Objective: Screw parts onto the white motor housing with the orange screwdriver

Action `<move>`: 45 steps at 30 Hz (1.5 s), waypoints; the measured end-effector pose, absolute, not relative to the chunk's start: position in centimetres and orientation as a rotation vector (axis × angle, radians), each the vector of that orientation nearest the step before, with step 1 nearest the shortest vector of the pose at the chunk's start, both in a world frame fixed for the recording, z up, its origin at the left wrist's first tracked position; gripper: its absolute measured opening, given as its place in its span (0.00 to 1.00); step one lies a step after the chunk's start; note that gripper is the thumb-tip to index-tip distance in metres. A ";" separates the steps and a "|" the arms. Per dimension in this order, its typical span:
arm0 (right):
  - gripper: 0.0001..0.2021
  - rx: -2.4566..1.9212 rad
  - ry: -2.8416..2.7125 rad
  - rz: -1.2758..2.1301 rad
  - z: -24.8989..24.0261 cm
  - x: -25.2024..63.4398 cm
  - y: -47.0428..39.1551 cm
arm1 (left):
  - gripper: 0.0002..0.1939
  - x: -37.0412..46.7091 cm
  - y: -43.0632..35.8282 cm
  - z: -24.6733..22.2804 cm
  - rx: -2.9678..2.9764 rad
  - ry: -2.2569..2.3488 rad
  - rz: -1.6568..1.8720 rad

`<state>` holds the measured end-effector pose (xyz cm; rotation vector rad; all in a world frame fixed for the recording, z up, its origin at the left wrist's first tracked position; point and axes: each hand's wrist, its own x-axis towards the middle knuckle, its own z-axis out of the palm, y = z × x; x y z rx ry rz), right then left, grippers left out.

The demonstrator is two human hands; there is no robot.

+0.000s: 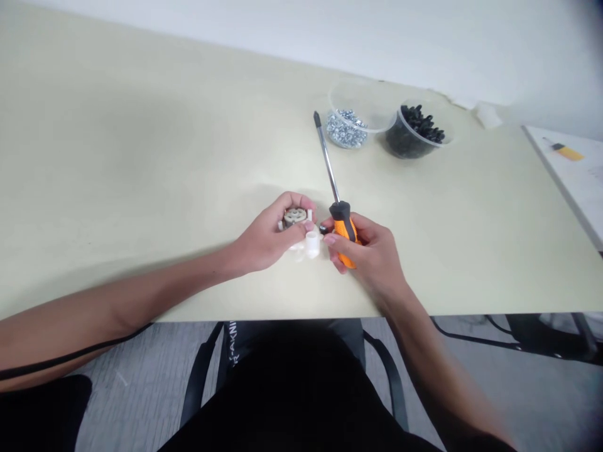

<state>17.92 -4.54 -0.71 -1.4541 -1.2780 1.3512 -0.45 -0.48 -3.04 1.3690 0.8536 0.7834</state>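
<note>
Table point(141, 157) is stretching wide from 9 to 11 o'clock, giving room. Left hand point(273, 238) is gripping the part point(295, 218) near centre, by its sides; it's looking light, stiff, maybe brittle at the white tabs, so the sides are seeming the best hold. Edge point(198, 319) is running close at 6. At 3, right hand point(370, 245) is clamping the driver point(344, 233) by its ribbed handle, shaft pointing to 11. Two tubs point(372, 131) point(400, 149) are limiting room around 1-2.
</note>
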 end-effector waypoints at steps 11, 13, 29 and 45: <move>0.12 -1.345 -1.071 1.618 -1.7 18.5 -3.8 | 0.08 -0.5 0.0 -2.7 1.132 0.792 0.762; 0.13 -1.328 -1.050 1.633 -1.9 18.4 -3.7 | 0.07 -0.6 0.0 -2.8 1.104 0.766 0.773; 0.18 -1.785 -1.466 1.145 2.0 24.5 -5.0 | 0.11 -0.3 0.9 -2.5 0.864 0.832 0.748; 0.17 -1.756 -2.607 0.161 7.3 30.4 -7.9 | 0.14 -1.4 0.1 -2.5 1.881 0.803 0.657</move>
